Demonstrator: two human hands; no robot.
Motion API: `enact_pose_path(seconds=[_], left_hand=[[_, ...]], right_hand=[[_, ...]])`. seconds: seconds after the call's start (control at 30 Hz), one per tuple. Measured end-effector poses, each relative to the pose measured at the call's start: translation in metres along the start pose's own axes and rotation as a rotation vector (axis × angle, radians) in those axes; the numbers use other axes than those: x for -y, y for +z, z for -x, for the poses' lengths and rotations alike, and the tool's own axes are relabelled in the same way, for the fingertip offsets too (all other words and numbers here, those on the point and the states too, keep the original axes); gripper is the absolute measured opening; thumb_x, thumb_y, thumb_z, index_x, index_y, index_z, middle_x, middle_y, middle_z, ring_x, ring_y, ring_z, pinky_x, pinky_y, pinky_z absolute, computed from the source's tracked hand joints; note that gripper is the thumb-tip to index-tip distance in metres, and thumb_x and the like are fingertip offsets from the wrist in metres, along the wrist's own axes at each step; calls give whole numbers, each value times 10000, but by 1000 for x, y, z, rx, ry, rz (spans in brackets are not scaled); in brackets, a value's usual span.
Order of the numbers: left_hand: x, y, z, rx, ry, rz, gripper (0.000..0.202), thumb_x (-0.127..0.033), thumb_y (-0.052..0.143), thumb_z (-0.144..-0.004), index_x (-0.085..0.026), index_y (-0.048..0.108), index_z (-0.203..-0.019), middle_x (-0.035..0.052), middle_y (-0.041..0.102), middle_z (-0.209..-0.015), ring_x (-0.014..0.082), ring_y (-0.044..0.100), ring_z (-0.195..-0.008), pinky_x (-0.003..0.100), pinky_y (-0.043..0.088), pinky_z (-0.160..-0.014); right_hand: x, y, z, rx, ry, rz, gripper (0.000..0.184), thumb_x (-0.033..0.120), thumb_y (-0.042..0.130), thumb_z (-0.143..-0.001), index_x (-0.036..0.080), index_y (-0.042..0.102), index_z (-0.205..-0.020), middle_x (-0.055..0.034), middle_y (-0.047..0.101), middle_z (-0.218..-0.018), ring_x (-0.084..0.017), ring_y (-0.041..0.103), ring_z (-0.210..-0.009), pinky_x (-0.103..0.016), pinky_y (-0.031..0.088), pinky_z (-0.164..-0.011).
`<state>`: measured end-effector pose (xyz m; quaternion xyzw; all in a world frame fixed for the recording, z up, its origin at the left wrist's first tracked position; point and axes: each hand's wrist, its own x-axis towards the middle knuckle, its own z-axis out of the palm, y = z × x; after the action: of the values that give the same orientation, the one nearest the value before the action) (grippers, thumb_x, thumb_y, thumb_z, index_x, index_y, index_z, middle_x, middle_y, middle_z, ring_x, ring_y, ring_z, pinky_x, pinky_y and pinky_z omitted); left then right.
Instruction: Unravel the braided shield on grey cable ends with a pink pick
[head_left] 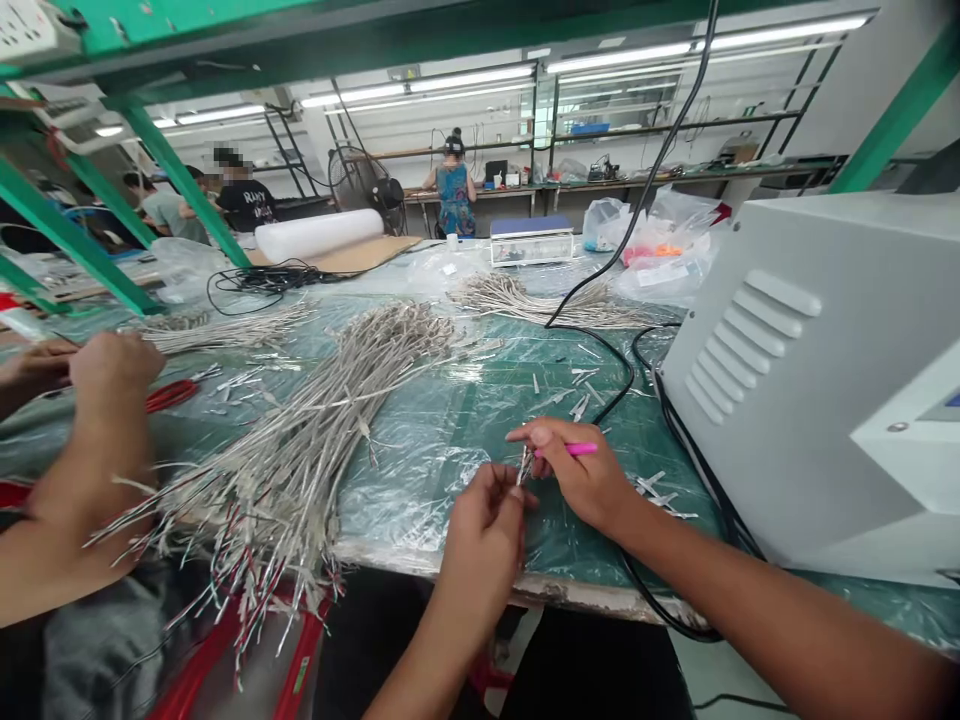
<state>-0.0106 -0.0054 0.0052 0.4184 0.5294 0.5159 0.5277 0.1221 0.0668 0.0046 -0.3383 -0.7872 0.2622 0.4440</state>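
Note:
My left hand (484,525) is closed in a pinch on the end of a thin silver cable (524,466) near the table's front edge. My right hand (581,472) is closed on a pink-handled tool (579,449) whose tip meets that cable end. Both hands sit just right of a large bundle of silver cables (315,430) that fans over the front edge, showing red, green and white wire ends.
A grey machine housing (810,380) stands at the right, with black cords (622,385) running beside it. A co-worker's hands (105,375) work at the left near red wires. More cable bundles (525,297), plastic bags and a white roll lie farther back. Cut scraps litter the green mat (450,420).

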Motion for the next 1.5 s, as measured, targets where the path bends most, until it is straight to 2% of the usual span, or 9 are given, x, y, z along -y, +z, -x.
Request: enact_pose_path(seconds=[0.1, 0.23, 0.5, 0.6, 0.7, 0.9, 1.17, 1.4, 1.5], left_hand=[[2, 9, -11, -111, 162, -62, 127, -296, 649, -839, -191, 601, -891, 3, 624, -744, 99, 461, -524, 203, 353, -476], [8, 16, -18, -165, 216, -63, 154, -305, 700, -814, -177, 616, -833, -9, 597, -681, 121, 515, -607, 211, 388, -565], [7, 12, -20, -196, 123, 108, 270, -367, 697, -811, -169, 587, -960, -44, 588, -574, 71, 398, -403, 172, 267, -395], [5, 10, -22, -189, 91, 204, 267, -367, 729, -777, -158, 583, -859, -54, 559, -541, 55, 364, -376, 164, 247, -370], [4, 8, -22, -184, 98, 308, 261, -354, 741, -768, -174, 563, -832, -93, 469, -512, 42, 331, -382, 152, 241, -385], [-1, 7, -16, -151, 88, 441, 246, -356, 716, -794, -184, 548, -849, -111, 363, -510, 28, 218, -382, 147, 178, -397], [0, 3, -18, -73, 47, 536, 219, -291, 723, -804, -172, 540, -783, -85, 378, -550, 35, 266, -429, 141, 221, -428], [5, -3, -21, -88, 70, 617, 199, -284, 726, -803, -168, 565, -818, -75, 411, -567, 37, 289, -442, 154, 252, -434], [6, -1, -19, -79, 89, 645, 180, -269, 714, -816, -171, 564, -827, -81, 391, -559, 39, 288, -445, 165, 281, -457]], right_hand=[[0, 0, 0, -35, -16, -23, 541, 433, 269, -1039, 161, 729, -958, -63, 708, -829, -156, 659, -731, -277, 514, -660], [2, -3, 0, -83, -20, 20, 506, 444, 313, -1024, 169, 733, -959, -77, 681, -855, -188, 625, -831, -317, 498, -734], [7, -2, 1, -121, 7, 63, 225, 270, 505, -964, 181, 627, -796, 27, 560, -631, -115, 511, -567, -239, 427, -583], [7, 0, 2, -106, -44, 46, 189, 251, 547, -943, 187, 632, -787, 1, 586, -693, -135, 553, -656, -255, 457, -647], [10, 2, 5, -48, -121, 5, 94, 214, 577, -926, 198, 662, -890, -30, 645, -811, -155, 608, -780, -275, 495, -741], [18, 3, 9, 37, -185, 44, 144, 146, 545, -915, 211, 596, -1033, -39, 657, -879, -160, 636, -796, -279, 518, -728], [13, 7, 14, 5, -201, 63, 78, 153, 546, -906, 194, 545, -973, -37, 645, -825, -155, 632, -716, -279, 518, -674], [15, 18, 16, -34, -206, -11, 119, 118, 514, -914, 211, 545, -982, -48, 647, -865, -163, 638, -766, -288, 525, -702], [11, 18, 12, -44, -74, -8, 98, 125, 513, -908, 212, 556, -923, -31, 643, -828, -159, 629, -738, -286, 512, -684]])
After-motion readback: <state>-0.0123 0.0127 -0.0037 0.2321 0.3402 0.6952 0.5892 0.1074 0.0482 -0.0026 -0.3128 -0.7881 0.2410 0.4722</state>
